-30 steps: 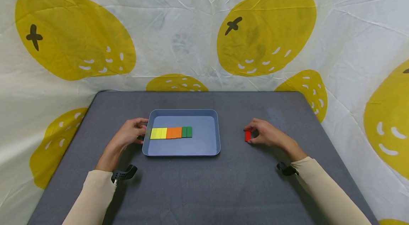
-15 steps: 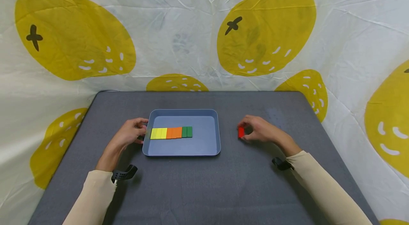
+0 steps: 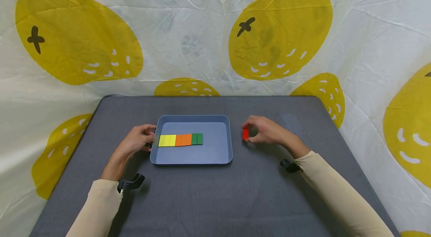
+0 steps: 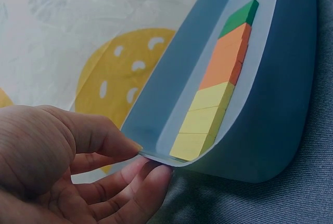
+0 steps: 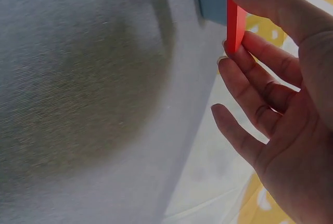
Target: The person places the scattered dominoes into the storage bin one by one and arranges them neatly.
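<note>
Dark grey felt-like table (image 3: 215, 199), rounded far corners. Backdrop: creased white cloth (image 3: 188, 24) printed with large yellow lemon shapes (image 3: 279, 31), hung behind table and wrapping both sides. Light even, diffuse; soft shadows on tabletop. Floor, windows out of frame.

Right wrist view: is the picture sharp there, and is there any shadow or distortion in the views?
Right wrist view: the right hand and red block look fairly sharp, the grey table is soft, with a broad dark shadow. Left wrist view: the blue tray looks curved by the lens. Head view: even light, wrinkled backdrop clear.
</note>
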A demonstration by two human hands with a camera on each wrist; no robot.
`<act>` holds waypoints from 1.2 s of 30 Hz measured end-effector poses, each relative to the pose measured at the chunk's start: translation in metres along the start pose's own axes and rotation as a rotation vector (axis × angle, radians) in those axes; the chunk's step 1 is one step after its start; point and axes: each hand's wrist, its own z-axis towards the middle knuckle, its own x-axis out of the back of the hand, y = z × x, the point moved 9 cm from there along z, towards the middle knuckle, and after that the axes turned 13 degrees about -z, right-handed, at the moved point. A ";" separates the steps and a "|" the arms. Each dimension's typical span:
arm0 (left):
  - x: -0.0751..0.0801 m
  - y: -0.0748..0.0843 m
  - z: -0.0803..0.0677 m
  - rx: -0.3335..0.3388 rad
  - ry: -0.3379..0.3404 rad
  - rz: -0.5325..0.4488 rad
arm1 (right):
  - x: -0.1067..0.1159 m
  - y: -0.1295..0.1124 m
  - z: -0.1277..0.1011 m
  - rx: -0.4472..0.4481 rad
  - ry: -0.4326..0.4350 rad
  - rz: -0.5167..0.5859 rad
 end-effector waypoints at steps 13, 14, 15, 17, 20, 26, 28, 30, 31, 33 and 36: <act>0.000 0.000 -0.002 -0.001 0.003 -0.004 | 0.010 -0.025 0.030 0.032 -0.029 -0.061; 0.000 0.000 -0.002 0.000 0.004 -0.002 | 0.010 -0.027 0.033 0.028 -0.038 -0.063; 0.000 0.000 -0.002 0.001 0.004 -0.002 | 0.010 -0.028 0.036 0.021 -0.046 -0.069; 0.000 0.000 -0.002 0.001 0.004 -0.002 | 0.009 -0.030 0.041 0.008 -0.062 -0.079; 0.000 -0.001 -0.001 0.004 0.005 -0.001 | 0.008 -0.034 0.049 0.001 -0.078 -0.093; 0.001 -0.002 0.000 -0.002 0.006 0.007 | 0.008 -0.044 0.063 0.023 -0.090 -0.132; 0.001 -0.002 0.000 -0.002 0.006 0.008 | 0.006 -0.047 0.068 0.035 -0.098 -0.138; 0.001 -0.002 0.001 -0.001 0.008 0.009 | 0.004 -0.051 0.073 0.042 -0.107 -0.150; 0.001 -0.002 0.001 -0.001 0.007 0.011 | 0.002 -0.053 0.075 0.044 -0.114 -0.156; 0.001 -0.001 0.001 -0.003 0.008 0.014 | -0.001 -0.056 0.080 0.045 -0.126 -0.171; 0.001 -0.001 0.002 -0.005 0.005 0.016 | -0.006 -0.061 0.087 0.047 -0.149 -0.205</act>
